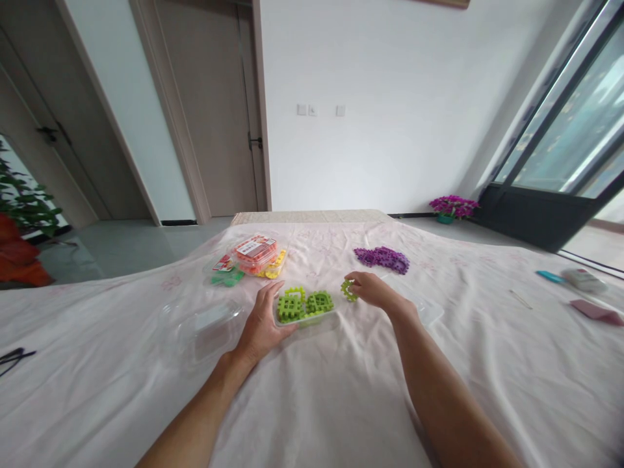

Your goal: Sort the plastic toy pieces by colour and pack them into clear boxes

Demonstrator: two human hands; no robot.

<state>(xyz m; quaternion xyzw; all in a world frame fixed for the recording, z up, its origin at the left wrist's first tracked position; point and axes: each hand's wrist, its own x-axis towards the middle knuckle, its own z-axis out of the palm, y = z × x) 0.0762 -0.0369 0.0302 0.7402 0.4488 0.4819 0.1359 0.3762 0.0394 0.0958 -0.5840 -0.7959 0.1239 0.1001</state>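
Observation:
My left hand grips the left side of a clear plastic box, thumb at the near edge and fingers at the far side. Inside the box lie several green toothed plastic building pieces, some square and some round. To the right of the box, my right hand pinches a round yellow-green toothed piece close to the cloth. A heap of purple toothed pieces lies beyond my right hand. Behind that hand, partly hidden by my forearm, is a clear plastic lid or tray.
Closed clear boxes of red pieces, yellow pieces and green pieces are stacked at back left. An open clear container rests left of my hand. Small items, including a pink cloth, lie far right on the wrinkled tablecloth.

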